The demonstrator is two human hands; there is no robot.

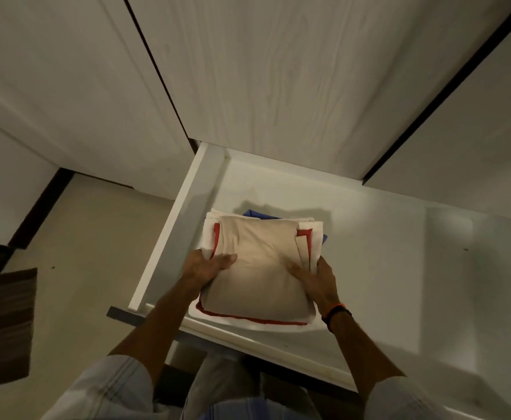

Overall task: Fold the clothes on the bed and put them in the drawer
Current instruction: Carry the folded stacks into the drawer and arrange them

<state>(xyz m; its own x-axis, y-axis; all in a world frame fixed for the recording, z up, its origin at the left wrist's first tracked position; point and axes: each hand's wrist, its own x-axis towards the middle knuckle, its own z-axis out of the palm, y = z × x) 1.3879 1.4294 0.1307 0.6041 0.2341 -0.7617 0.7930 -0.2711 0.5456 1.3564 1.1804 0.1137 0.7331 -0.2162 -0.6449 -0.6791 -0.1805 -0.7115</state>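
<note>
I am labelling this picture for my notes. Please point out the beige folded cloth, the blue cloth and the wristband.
beige folded cloth [257,277]: head view, middle of its top face.
blue cloth [252,214]: head view, corner showing behind the stack.
wristband [336,312]: head view, orange-edged band on the right wrist.

No readable text, label, brand, number or sign anywhere in view.

Home bedroom: wardrobe doors [278,71], drawer [169,237].
</note>
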